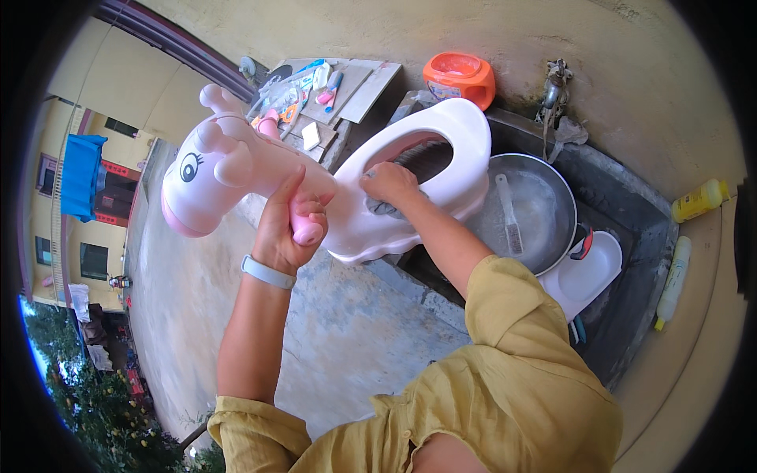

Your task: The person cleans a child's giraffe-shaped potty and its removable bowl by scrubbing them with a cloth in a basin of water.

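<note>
A pink, animal-shaped child's potty [408, 195] rests over the near left part of a dark stone sink. Its head [236, 159], with knobbed horns and a painted eye, points to the left. My left hand [295, 224] is wrapped around the pink handle [306, 229] below the neck. On the near side of the seat opening, my right hand [387, 183] presses a grey cloth [381, 207] to the potty's surface. Most of the cloth is hidden beneath that hand and wrist.
Behind my right arm, a frying pan [532, 195] in the sink holds water and a brush [508, 219]. A white plastic tray [585, 272] lies beside it. An orange detergent container [460, 80], a tap [556, 88] and a yellow bottle [701, 201] line the wall side.
</note>
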{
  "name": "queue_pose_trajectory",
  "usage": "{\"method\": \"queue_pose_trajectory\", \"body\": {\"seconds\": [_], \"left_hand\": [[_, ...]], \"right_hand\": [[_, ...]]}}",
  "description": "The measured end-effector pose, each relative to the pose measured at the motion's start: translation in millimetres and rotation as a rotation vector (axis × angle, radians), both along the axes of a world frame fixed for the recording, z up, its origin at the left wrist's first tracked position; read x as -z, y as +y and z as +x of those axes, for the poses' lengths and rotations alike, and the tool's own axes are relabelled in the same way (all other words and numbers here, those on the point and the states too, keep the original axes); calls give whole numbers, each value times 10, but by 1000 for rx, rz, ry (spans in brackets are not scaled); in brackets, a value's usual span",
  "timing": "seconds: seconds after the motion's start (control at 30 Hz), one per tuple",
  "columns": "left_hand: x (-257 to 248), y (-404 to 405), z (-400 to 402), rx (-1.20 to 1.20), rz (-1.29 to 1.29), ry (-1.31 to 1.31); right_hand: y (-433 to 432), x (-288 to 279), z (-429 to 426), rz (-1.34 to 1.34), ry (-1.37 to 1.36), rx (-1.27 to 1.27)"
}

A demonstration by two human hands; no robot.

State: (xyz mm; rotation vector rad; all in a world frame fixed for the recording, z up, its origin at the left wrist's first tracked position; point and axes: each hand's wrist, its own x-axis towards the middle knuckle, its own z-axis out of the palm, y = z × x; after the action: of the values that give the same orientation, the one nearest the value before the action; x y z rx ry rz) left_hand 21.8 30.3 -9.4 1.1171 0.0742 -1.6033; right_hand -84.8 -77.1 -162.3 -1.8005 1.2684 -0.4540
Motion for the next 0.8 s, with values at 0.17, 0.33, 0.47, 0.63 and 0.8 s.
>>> {"method": "queue_pose_trajectory", "body": {"seconds": [0.17,0.33,0.47,0.63,0.8], "left_hand": [[14,-11,79,-19,-2,-144],[12,-1,62,-2,-19,-108],[9,-71,67,-27,-13,-61],[1,-85,35,-32,6,-58],[16,-76,144,111,-17,40]], "right_hand": [[-257,65,-411,-127,362,-244],[-617,75,-1123,-471,454,-433],[-189,288,-803,-441,151,-89],[189,61,-51,-234,13,44],[-49,216,234,-368,-132,186]]}}
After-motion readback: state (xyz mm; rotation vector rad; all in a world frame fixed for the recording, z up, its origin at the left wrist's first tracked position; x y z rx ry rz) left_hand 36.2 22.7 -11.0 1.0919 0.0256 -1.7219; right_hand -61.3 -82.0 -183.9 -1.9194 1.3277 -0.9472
